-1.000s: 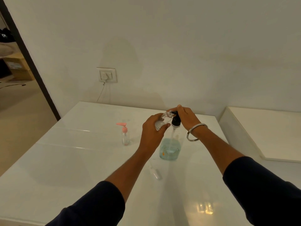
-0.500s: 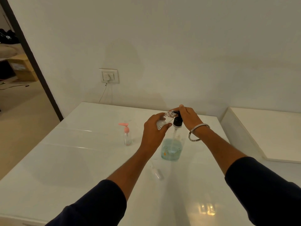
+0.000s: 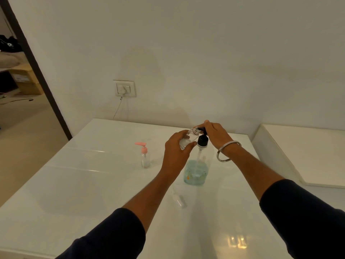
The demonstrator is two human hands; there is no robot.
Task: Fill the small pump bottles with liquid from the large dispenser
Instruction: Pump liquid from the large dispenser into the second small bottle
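Two bare forearms in dark sleeves pushed up toward the elbows reach forward and meet in the middle. The left hand (image 3: 176,146) is raised with fingers and thumb curled in a grip, knuckles toward the camera. The right hand (image 3: 217,134), a metal bangle (image 3: 228,151) on its wrist, arches palm-down, fingers bent downward.

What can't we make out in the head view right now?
- Pump nozzle tip of the large dispenser: covered by the right hand.
- Fill level of the small bottle: mostly wrapped by the left hand; clear plastic, too small to read.
- Whether liquid is flowing: too small, dim.
- Clear object lying on the table, near the left forearm: blurred, cannot identify.
- Contents of the pink-pump bottle: too small.
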